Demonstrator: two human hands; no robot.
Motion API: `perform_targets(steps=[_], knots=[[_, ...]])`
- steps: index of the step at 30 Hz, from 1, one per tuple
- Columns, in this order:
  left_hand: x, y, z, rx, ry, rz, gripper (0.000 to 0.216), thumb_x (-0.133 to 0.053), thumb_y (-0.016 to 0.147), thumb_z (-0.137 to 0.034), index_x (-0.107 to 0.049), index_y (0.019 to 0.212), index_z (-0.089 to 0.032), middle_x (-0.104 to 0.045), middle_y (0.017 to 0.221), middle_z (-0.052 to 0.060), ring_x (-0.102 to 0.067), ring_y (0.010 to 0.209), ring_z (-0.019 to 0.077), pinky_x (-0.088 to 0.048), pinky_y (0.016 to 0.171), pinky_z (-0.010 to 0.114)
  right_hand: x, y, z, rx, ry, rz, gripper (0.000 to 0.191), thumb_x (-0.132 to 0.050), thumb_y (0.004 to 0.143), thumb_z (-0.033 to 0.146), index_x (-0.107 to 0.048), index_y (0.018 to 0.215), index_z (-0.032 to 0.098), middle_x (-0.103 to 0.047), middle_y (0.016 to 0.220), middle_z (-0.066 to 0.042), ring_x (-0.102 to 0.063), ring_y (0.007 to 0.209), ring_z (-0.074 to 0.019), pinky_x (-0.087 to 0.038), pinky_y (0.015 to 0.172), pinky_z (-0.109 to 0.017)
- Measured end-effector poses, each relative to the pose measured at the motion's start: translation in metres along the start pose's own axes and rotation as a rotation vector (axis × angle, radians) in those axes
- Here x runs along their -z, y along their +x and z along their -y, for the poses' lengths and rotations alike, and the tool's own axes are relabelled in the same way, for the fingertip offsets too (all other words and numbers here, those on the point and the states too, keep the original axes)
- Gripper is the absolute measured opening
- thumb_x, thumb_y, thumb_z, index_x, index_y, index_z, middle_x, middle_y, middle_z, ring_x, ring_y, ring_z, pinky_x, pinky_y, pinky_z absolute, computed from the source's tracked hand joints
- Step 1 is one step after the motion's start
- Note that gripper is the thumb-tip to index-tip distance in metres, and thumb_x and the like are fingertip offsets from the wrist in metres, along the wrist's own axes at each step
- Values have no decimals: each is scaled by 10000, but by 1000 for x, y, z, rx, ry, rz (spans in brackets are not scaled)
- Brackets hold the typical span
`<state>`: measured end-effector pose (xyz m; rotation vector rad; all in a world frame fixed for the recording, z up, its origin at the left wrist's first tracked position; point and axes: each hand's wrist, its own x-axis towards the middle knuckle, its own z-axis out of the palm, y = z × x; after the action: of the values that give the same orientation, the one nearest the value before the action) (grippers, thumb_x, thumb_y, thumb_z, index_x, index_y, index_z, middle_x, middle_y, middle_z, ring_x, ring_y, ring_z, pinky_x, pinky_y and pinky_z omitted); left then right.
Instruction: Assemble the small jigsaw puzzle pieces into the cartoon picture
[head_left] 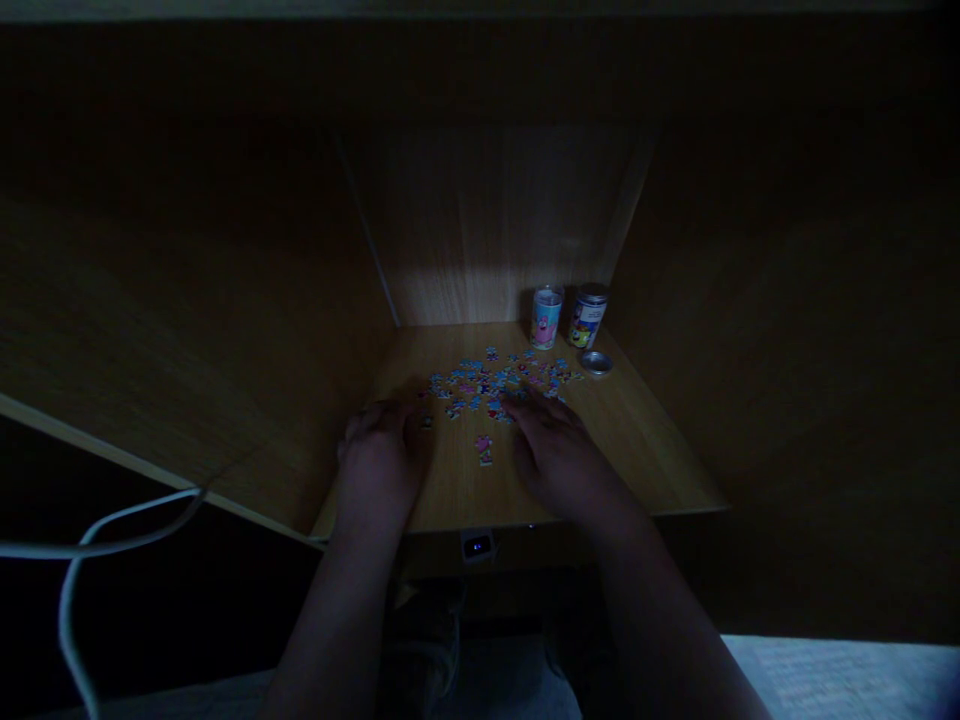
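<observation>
Blue-pink flat cardboardy jigsaw pieces (484, 388), 12 o'clock | looked light, stiff, edge-pinchable | left hand (379, 450), right hand (553, 445) half-curled, couldn't tell grip

Dim, bluish light. Wooden desk (649, 455) enclosed by wood-grain back panel (480, 220) and dark side panels (787, 350); pale floor (847, 675) at lower right.

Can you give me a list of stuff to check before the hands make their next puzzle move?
1. Right hand at the pile of puzzle pieces: ok, fingers at its near edge.
2. Left hand holding nothing: cannot tell, its fingers are in shadow.
3. Pink pieces apart from the pile: ok, nearer the front edge, between the hands.
4. Both cans upright: ok, at the back right.
5. Silvery lid clear of the pile: ok.
6. Bright light: not ok, very dim.
</observation>
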<state>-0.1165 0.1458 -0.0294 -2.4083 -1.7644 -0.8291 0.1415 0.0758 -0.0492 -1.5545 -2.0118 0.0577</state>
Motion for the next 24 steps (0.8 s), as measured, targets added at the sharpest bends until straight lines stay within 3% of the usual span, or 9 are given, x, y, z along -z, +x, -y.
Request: perform_targets(steps=[7, 12, 16, 20, 24], knots=[[-1, 0, -2, -43, 1, -33, 303, -559, 1007, -175, -782, 1204, -229, -787, 1259, 133, -708, 1126, 354, -588, 1033, 544, 2, 4, 0, -53, -15, -3, 491, -538, 1096, 237, -603, 1577, 165, -662, 1593, -150, -423, 1651, -308, -351, 1363, -576], [0, -3, -3, 70, 180, -19, 297, -558, 996, -188, -786, 1185, -171, -775, 1191, 198, -707, 1049, 401, -614, 900, 546, 2, 4, 0, -173, -103, -30, 486, -544, 1092, 265, -626, 1549, 123, -627, 1619, -191, -489, 1587, -363, -362, 1341, -597], [8, -1, -11, 154, 275, 100, 401, -514, 998, -145, -758, 1309, -76, -743, 1252, 235, -694, 1136, 433, -608, 946, 537, 1, 4, -1, -232, -153, -63, 528, -539, 1089, 265, -590, 1591, 112, -622, 1624, -195, -482, 1579, -375, -368, 1326, -600], [13, 2, -17, 198, 323, 168, 425, -489, 1012, -140, -756, 1338, -92, -742, 1272, 211, -689, 1163, 411, -607, 976, 514, 1, 4, -1, -254, -188, -71, 537, -529, 1096, 289, -591, 1592, 93, -618, 1633, -178, -489, 1557, -381, -367, 1328, -573], [9, 2, -14, 136, 241, 138, 500, -532, 976, -123, -732, 1431, -169, -731, 1410, 169, -683, 1236, 386, -601, 1040, 511, 1, 5, -1, -263, -190, -66, 538, -534, 1093, 284, -596, 1590, 87, -623, 1629, -171, -481, 1559, -375, -353, 1339, -550]])
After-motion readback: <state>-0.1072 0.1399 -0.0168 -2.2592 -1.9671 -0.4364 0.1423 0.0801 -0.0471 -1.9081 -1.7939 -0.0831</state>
